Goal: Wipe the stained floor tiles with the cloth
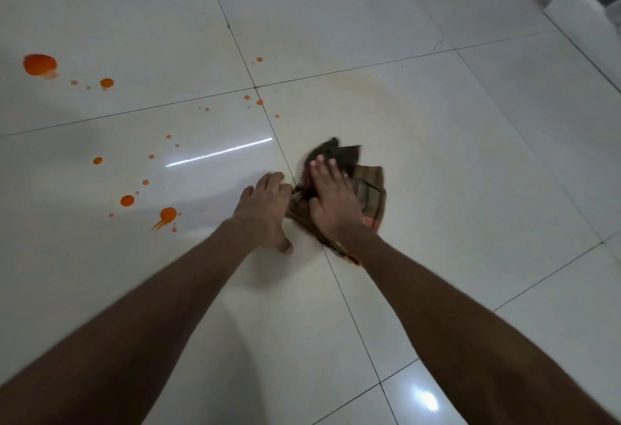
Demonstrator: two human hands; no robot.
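Orange spots (167, 214) lay across the left tiles (100, 21); the left hand (265, 209) rested on the floor, fingers bent against the cloth (369, 189), whether pinching it I could not tell; the cloth sat bunched just right of the grout line; the right hand (332, 203) pressed it flat, fingers straight; beyond lay 1 faint smear (379, 88). Wiping looked midway; the next move likely called for a leftward sweep over the spots.
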